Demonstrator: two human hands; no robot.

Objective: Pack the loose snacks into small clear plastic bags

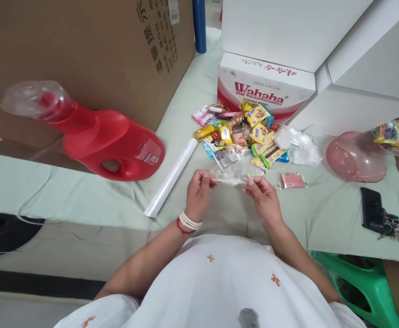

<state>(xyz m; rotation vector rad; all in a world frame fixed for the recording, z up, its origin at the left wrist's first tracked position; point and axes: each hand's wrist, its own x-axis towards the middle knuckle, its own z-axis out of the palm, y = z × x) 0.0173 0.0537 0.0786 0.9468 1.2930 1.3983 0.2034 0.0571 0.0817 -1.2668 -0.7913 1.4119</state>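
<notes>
A clear plastic bag (233, 175) is stretched between my two hands, low over the cloth-covered table. My left hand (199, 191) pinches its left end, with white and red bracelets on the wrist. Its right end is pinched by my right hand (263, 193). Just beyond the bag lies a heap of small wrapped snacks (240, 125) in yellow, green, pink and blue. A flat pink packet (292, 181) rests to the right of my right hand. Left of the heap lies a white plastic roll (172, 176).
A red detergent bottle (114, 141) stands left before a large brown carton (83, 50). Behind the snacks is a Wahaha box (264, 86). Right are crumpled clear bags (304, 148), a pink transparent bowl (355, 157), a black phone (371, 207), keys (391, 224) and a green stool (366, 284).
</notes>
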